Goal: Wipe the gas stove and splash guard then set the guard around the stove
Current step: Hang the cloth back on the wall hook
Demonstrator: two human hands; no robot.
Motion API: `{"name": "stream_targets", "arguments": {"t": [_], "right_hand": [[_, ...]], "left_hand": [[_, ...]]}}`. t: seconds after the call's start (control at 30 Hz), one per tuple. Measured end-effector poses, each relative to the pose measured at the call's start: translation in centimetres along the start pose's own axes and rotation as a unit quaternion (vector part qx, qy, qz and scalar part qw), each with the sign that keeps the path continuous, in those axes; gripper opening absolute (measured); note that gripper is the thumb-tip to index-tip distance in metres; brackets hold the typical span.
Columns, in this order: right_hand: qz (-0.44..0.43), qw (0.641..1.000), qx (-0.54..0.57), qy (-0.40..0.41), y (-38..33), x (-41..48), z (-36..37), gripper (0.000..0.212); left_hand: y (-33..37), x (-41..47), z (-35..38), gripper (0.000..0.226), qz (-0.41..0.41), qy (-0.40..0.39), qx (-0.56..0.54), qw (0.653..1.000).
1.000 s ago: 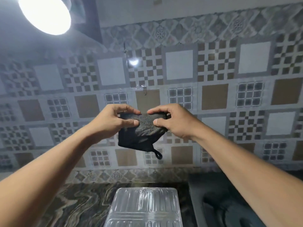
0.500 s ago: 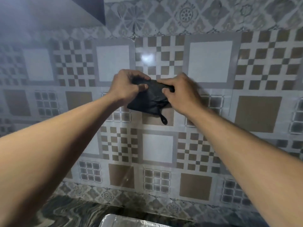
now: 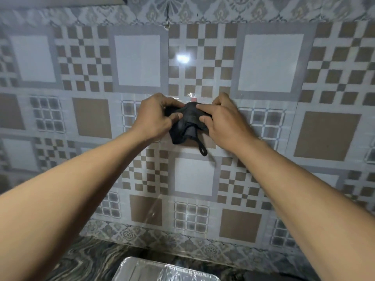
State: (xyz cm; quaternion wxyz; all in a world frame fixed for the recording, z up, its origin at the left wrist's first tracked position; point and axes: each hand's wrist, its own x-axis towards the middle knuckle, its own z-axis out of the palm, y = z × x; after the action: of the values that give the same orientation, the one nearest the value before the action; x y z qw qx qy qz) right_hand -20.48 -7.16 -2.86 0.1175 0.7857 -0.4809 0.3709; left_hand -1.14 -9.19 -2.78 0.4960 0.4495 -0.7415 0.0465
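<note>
Head cam: both hands are up at the tiled wall, bunching a black cloth between them, dead centre of the shot. Left hand has its fingers clamped on the cloth's left side, right hand pinches the right side, fingers pressed on top. A little loop dangles off the cloth at 6 o'clock. Down at 6 o'clock of the frame, a foil splash guard sits on the marbled surface.
</note>
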Motion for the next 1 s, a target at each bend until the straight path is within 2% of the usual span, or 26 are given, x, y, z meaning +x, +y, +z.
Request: {"name": "stream_targets", "arguments": {"t": [0.23, 0.43, 0.63, 0.77, 0.87, 1.0], "right_hand": [[0.003, 0.999, -0.032, -0.013, 0.0, -0.2, -0.5, 0.044], [0.007, 1.000, 0.008, 0.019, -0.6, -0.3, -1.8, 0.041], [0.008, 1.000, -0.012, 0.000, -1.3, -0.9, -3.4, 0.053], [-0.007, 1.000, -0.021, -0.019, -2.3, -2.3, -4.7, 0.051], [-0.031, 0.997, -0.021, -0.067, -3.8, -4.2, -5.0, 0.048], [-0.048, 0.980, -0.030, -0.189, -6.1, -7.4, -4.0, 0.059]], "left_hand": [[0.9, 0.5, -1.1, 0.023, -0.027, -0.076, -0.010, 0.997], [1.5, 0.2, -1.8, 0.024, -0.019, -0.015, -0.001, 1.000], [1.8, -1.2, -2.2, 0.033, -0.032, 0.007, 0.030, 0.999], [2.8, -3.9, -3.4, 0.039, -0.060, 0.009, 0.035, 0.998], [3.2, -7.6, -4.5, 0.046, -0.104, -0.010, 0.063, 0.992], [3.5, -14.6, -6.1, 0.045, -0.183, -0.078, 0.098, 0.975]]}}
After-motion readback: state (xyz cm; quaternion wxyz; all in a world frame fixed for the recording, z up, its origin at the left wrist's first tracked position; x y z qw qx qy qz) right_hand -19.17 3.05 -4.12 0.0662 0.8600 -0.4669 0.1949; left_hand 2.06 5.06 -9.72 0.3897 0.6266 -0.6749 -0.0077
